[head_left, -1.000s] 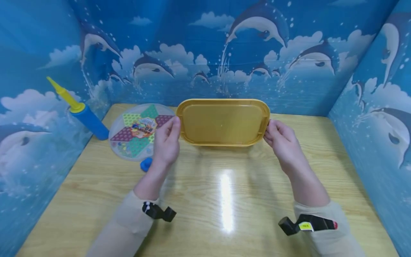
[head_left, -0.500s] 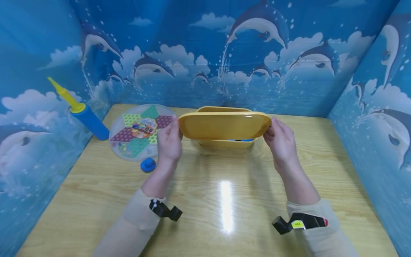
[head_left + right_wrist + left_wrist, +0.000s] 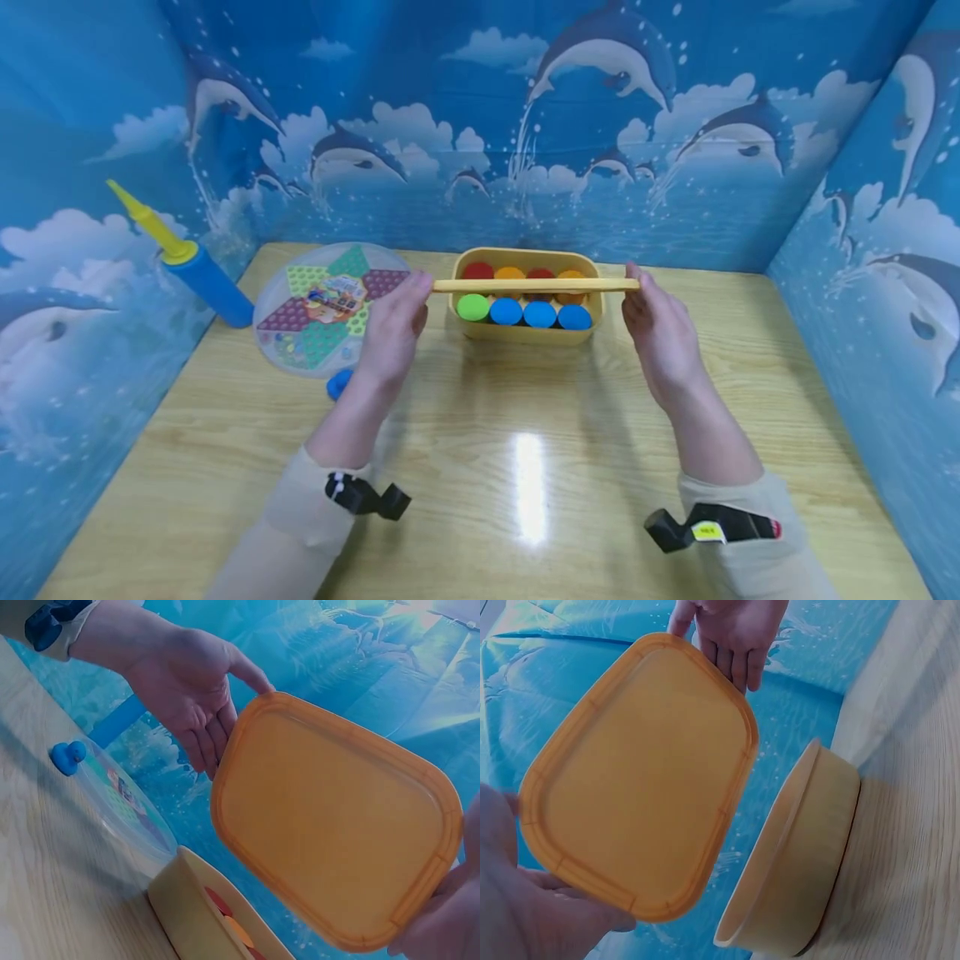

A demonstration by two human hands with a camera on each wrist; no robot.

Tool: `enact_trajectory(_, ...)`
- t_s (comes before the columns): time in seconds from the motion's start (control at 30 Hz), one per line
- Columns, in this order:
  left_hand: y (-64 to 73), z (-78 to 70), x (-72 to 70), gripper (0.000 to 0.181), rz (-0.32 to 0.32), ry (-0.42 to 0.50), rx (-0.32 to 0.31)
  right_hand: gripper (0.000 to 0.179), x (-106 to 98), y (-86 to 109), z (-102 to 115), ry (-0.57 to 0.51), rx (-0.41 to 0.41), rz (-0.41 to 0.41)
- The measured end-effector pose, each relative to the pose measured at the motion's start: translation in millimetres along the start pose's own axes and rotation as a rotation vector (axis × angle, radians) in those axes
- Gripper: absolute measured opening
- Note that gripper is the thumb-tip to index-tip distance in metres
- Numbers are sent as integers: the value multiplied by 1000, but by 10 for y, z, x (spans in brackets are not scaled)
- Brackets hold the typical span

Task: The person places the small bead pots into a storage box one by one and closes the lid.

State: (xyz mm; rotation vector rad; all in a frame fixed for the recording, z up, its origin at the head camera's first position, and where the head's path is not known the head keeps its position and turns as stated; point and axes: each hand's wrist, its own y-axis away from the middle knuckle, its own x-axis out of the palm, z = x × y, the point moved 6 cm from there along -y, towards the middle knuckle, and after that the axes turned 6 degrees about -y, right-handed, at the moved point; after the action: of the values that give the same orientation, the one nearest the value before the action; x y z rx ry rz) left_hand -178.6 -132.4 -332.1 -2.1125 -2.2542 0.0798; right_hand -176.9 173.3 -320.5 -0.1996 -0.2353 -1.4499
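Both hands hold a yellow-orange plastic lid [image 3: 536,285] level in the air, seen edge-on in the head view. My left hand [image 3: 393,325] pinches its left end between thumb and fingers; my right hand [image 3: 663,337] grips the right end the same way. The lid's flat, grooved face [image 3: 645,780] shows in the left wrist view. Below and behind it stands a pale yellow oblong box [image 3: 528,335], uncovered. Inside are two rows of round-topped pieces: a green one [image 3: 473,307] and several blue ones [image 3: 540,314] in front, red ones [image 3: 477,271] and orange ones [image 3: 510,273] behind.
Left of the box lies a round Chinese checkers board [image 3: 322,346]. A blue hand pump with a yellow nozzle [image 3: 206,279] leans at the far left wall. A small blue knobbed piece [image 3: 67,756] sits in front of the board. Dolphin-print cloth [image 3: 465,100] encloses the wooden table [image 3: 480,500].
The lid has tipped from facing the head camera to edge-on, with both hands turning it. The box and the coloured pieces in it have come into sight behind the lid.
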Motion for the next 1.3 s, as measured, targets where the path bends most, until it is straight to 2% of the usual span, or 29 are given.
enact_trajectory(0.07,12,-2,-6,55,56,-57,-13,70,0,14,10,16,2,37)
enact_trajectory(0.13,15,-8,-6,62,107,-103,3,73,1,27,16,53,10,85)
enact_trajectory(0.23,8,-10,-4,47,156,-139,37,75,-16,37,4,101,31,141)
enact_trajectory(0.3,2,1,4,35,192,-134,48,77,-31,36,-18,148,52,178)
enact_trajectory(0.33,3,11,3,36,209,-128,47,79,-43,33,-36,178,62,190)
enact_trajectory(0.4,5,38,-3,43,234,-152,42,84,-62,25,-73,238,73,215)
enact_trajectory(0.47,5,65,-6,59,257,-174,48,91,-83,18,-115,278,75,240)
enact_trajectory(0.6,-1,135,2,89,284,-210,54,107,-111,7,-177,273,39,272)
enact_trajectory(0.7,-6,196,6,110,281,-228,25,119,-133,-10,-217,258,18,260)
enact_trajectory(0.83,-14,271,10,126,260,-250,-33,128,-167,-27,-278,294,28,209)
enact_trajectory(1.1,-39,381,28,135,222,-258,-110,132,-222,-34,-384,328,50,185)
enact_trajectory(1.3,-114,401,62,135,219,-300,-90,134,-234,-92,-351,397,57,174)
